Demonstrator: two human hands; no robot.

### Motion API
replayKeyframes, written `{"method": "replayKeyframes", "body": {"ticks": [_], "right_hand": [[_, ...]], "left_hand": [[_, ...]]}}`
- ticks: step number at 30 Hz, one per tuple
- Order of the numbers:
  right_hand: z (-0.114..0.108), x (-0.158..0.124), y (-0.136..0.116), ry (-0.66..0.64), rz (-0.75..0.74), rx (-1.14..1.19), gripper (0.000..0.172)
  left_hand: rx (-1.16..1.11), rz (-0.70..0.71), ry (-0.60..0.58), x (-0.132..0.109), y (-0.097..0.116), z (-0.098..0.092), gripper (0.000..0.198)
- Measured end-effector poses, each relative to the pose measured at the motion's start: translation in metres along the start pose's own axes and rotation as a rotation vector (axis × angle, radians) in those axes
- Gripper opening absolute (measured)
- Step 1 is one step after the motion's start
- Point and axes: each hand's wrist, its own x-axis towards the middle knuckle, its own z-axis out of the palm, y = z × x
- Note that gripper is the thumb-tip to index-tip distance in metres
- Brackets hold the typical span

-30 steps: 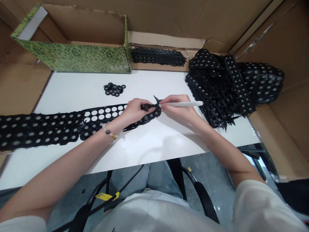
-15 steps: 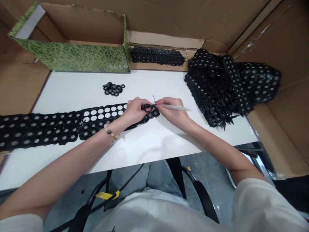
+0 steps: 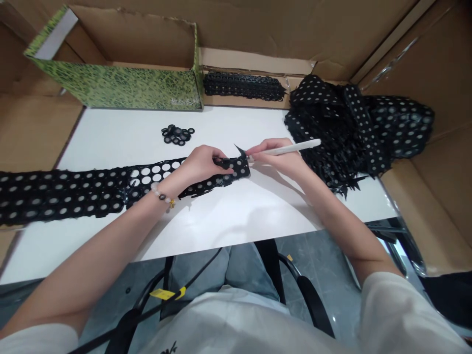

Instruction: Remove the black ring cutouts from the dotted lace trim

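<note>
A long black rubber sheet (image 3: 73,189) dotted with round pieces runs across the table from the left edge. Part of it has rows of punched-out holes with white showing through. My left hand (image 3: 201,164) grips the sheet near its right end, thumb and fingers closed on it. In my right hand (image 3: 278,153) is a white pen-shaped tool (image 3: 304,145), pinched in the fingers with its tip side at the sheet's right corner. A pointed black scrap sticks up beside those fingertips. Behind my left hand lies a small pile of black rings (image 3: 177,134).
A green patterned box (image 3: 143,88) stands at the back left. Next to it, stacked black strips (image 3: 243,86) lie in a cardboard tray. A heap of dotted black sheets (image 3: 332,123) covers the back right. Cardboard walls (image 3: 258,29) surround the white table (image 3: 206,221).
My right hand has moved slightly right, and the white tool now points up to the right. The sheet's end lies flatter, and my left thumb has stretched along it.
</note>
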Motion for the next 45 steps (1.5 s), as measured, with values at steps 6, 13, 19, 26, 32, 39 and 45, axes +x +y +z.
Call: {"method": "replayKeyframes", "body": {"ticks": [6,13,19,26,32,39,45], "right_hand": [[0.015,-0.006,0.004,-0.107,-0.089,0.091,0.009],[0.025,-0.006,0.011,-0.021,-0.08,0.027,0.01],[0.028,-0.008,0.009,0.006,-0.056,-0.013,0.012],[0.029,-0.011,0.009,0.059,-0.088,-0.119,0.016],[0.027,-0.007,0.01,0.066,-0.053,-0.053,0.014],[0.027,-0.009,0.007,0.052,-0.046,-0.087,0.014],[0.029,-0.011,0.007,0.051,-0.092,-0.161,0.015]], "left_hand": [[-0.049,0.105,-0.034,0.005,-0.012,0.001,0.029],[-0.002,0.083,-0.028,0.0,-0.001,0.004,0.022],[0.045,0.055,0.02,-0.007,0.009,0.01,0.026],[0.074,0.026,0.033,-0.008,0.013,0.011,0.024],[0.031,0.014,0.004,-0.006,0.011,0.007,0.025],[0.048,0.03,0.025,-0.004,0.01,0.011,0.024],[0.126,0.022,0.073,-0.007,0.015,0.015,0.024]]}}
